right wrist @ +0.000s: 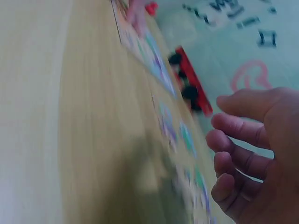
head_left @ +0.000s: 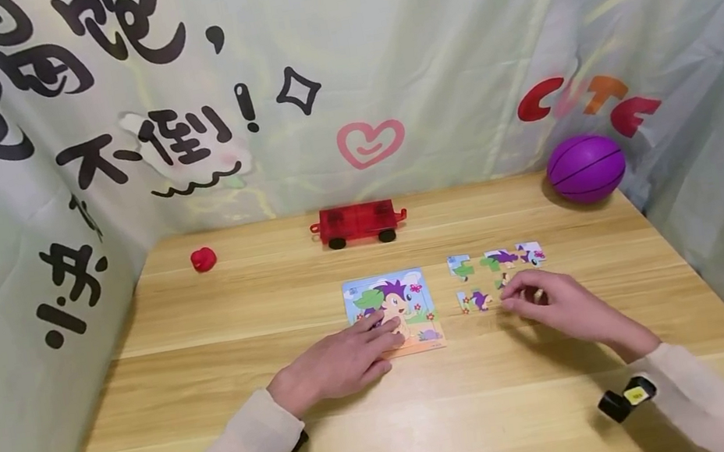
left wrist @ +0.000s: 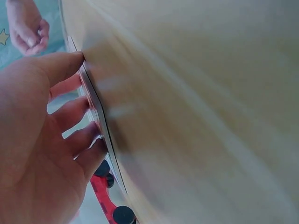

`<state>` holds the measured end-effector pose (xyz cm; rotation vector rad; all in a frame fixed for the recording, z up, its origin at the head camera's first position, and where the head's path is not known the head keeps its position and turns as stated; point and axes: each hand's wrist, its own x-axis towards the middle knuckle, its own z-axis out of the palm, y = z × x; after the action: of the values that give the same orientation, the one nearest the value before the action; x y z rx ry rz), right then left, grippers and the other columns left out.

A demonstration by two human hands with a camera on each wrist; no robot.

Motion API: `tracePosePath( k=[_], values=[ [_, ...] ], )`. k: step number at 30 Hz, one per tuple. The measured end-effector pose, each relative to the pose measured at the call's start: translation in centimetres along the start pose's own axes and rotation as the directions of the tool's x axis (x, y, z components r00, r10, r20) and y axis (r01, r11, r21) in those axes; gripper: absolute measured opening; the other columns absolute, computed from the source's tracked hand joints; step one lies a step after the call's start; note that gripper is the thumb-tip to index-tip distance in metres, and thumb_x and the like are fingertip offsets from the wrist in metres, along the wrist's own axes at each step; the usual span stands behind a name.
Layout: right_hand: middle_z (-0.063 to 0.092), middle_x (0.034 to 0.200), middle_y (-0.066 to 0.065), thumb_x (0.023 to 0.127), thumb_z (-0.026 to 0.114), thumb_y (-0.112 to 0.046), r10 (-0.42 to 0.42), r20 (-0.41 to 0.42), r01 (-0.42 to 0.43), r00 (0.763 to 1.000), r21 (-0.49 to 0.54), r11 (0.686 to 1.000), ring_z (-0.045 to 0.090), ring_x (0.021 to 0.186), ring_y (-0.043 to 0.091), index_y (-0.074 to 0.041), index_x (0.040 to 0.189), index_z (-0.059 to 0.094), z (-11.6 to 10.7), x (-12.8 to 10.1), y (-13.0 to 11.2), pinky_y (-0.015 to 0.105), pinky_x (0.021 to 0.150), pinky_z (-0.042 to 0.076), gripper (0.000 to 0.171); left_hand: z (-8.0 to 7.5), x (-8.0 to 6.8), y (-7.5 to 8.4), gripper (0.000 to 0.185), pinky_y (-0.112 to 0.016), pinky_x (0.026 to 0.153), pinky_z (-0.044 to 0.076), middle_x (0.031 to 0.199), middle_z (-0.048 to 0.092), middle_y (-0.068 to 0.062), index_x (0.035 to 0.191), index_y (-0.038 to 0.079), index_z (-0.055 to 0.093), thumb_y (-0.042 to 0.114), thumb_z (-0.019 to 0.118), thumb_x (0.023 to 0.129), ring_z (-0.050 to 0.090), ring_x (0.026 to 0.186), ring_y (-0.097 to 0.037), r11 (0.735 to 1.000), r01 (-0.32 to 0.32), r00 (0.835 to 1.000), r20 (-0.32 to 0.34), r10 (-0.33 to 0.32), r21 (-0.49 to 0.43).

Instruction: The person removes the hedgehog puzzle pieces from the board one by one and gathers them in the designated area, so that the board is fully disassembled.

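The left hand (head_left: 341,362) is laid flat, fingers (left wrist: 77,112) straight, on the glossy square puzzle board (head_left: 395,312). The right hand (head_left: 555,304), fingers loosely curled and holding nothing, hovers beside loose cardboard puzzle pieces (head_left: 496,262) on the wood-grain bench (head_left: 226,358).

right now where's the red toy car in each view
Head: red car at the table's far edge, behind the puzzle board.
Left wrist: bottom edge, below the left hand; car.
Right wrist: upper middle, blurred.
Shared landmark: the puzzle board, beside the car in all three.
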<state>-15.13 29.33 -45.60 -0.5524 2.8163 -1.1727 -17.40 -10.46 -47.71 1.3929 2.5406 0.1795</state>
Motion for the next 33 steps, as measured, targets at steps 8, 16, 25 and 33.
tracePosePath(
  k=[8,16,25,33],
  values=[
    [0.072,0.101,-0.007,0.103,0.076,-0.014,-0.055,0.122,0.052,0.991,0.028,0.998,0.064,0.090,0.007,-0.010,0.114,0.078,4.7,3.0,-3.8,0.024,0.079,0.058,0.012,-0.2,-0.2,0.1,0.049,-0.049,0.134,0.032,0.175,0.042,-0.006,0.163,0.024,0.053,0.037,0.050,0.117,0.036,0.165,-0.032,0.994,0.012,1.000,-0.010,-0.011,0.109],
    [0.071,0.103,-0.005,0.104,0.075,-0.018,-0.071,0.185,0.072,0.980,-0.001,0.997,0.063,0.090,0.008,-0.009,0.120,0.078,8.1,5.0,-5.8,0.026,0.081,0.059,0.018,-0.3,-0.6,0.0,0.048,-0.057,0.130,0.038,0.173,0.046,-0.004,0.164,0.033,0.052,0.040,0.052,0.116,0.041,0.162,-0.032,0.978,0.013,0.999,-0.035,-0.006,0.209],
    [0.068,0.105,-0.002,0.100,0.082,-0.021,-0.029,0.200,0.043,0.979,-0.066,0.997,0.060,0.092,0.009,-0.009,0.129,0.078,10.3,6.3,-6.6,0.026,0.081,0.055,0.032,-0.2,-0.9,-0.1,0.049,-0.044,0.131,0.037,0.172,0.047,-0.010,0.164,0.025,0.053,0.035,0.053,0.116,0.041,0.161,-0.035,0.979,-0.032,0.998,-0.054,0.044,0.200],
    [0.065,0.101,-0.001,0.096,0.085,-0.017,-0.006,0.167,0.022,0.986,-0.089,0.996,0.057,0.087,0.011,-0.009,0.120,0.078,11.2,6.5,-6.9,0.025,0.074,0.050,0.026,0.1,-1.4,-0.9,0.050,-0.045,0.132,0.036,0.177,0.038,-0.010,0.167,0.027,0.048,0.037,0.050,0.117,0.034,0.165,-0.033,0.989,-0.033,0.998,-0.050,0.041,0.142]
  ],
)
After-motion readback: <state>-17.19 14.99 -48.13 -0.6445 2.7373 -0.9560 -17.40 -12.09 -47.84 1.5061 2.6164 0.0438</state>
